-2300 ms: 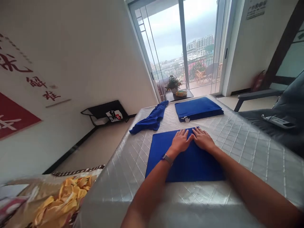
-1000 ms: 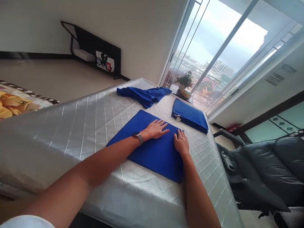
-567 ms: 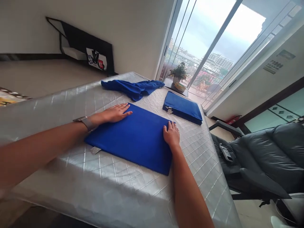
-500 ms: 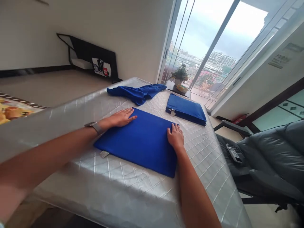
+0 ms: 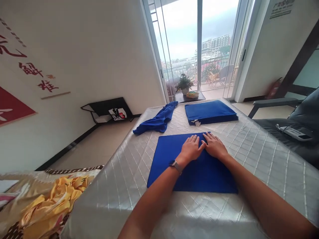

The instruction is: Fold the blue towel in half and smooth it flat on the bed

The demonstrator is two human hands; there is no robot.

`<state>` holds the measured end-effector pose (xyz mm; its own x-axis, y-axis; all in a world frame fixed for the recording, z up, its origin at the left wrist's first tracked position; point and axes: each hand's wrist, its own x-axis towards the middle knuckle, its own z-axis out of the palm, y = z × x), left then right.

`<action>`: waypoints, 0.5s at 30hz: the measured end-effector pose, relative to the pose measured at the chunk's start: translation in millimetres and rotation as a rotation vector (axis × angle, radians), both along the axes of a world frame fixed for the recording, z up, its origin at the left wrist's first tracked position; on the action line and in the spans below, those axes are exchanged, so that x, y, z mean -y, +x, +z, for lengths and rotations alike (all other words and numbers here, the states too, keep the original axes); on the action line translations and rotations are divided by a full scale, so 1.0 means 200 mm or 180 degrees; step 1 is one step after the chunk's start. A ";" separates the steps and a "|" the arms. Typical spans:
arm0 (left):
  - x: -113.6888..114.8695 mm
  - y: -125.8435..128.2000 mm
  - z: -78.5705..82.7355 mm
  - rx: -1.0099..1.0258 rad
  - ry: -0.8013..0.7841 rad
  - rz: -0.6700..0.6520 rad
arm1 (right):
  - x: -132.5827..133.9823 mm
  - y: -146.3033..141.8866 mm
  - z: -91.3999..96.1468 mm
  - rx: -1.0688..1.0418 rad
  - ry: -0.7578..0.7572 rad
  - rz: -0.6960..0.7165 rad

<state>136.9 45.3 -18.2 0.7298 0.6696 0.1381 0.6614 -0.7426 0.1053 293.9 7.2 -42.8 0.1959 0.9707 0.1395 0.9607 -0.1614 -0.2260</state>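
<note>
A plastic-covered quilted mattress [image 5: 134, 166] is filling the middle of the scene, with a sliding glass door [image 5: 199, 43] standing beyond its far end. A dark armchair [image 5: 309, 109] is standing on the right, and a rumpled yellow cloth [image 5: 64, 196] is lying at the near left. A flat blue cloth [image 5: 204, 172] is lying at the near centre of the mattress. Beyond it, a stack of folded blue cloths [image 5: 211, 112] is sitting at the far right, and a crumpled blue cloth [image 5: 159, 119] is stretching along the far left. The left hand [image 5: 191, 147] and right hand [image 5: 215, 146] are resting palm down near the flat cloth's far edge, fingers straight, gripping nothing, thumbs close together. A pale device [image 5: 294, 133], possibly a remote, is lying on the armchair. A watch [image 5: 175, 164] is circling the left wrist. White tags [image 5: 196, 123] are poking from the stack's near side.
</note>
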 end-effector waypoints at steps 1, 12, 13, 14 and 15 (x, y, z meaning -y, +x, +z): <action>0.02 0.04 -0.01 -0.0043 -0.0013 -0.0047 | -0.01 0.02 -0.02 0.0004 0.0043 0.0036; 0.03 -0.05 -0.05 0.0016 -0.0207 0.0112 | -0.07 0.08 -0.11 -0.0053 0.0339 0.0038; 0.02 -0.10 -0.05 0.0011 -0.0232 0.0148 | -0.06 0.08 -0.10 -0.0041 0.0308 0.0021; 0.01 -0.15 -0.05 -0.0005 -0.0268 0.0187 | -0.06 0.07 -0.09 -0.0029 0.0278 0.0003; -0.01 -0.20 -0.05 -0.0025 -0.0307 0.0230 | -0.05 0.07 -0.07 -0.0019 0.0249 -0.0010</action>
<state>96.0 46.9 -27.9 0.6799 0.7304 0.0650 0.7140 -0.6796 0.1685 307.4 17.7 -57.5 0.1999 0.9562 0.2138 0.9588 -0.1459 -0.2436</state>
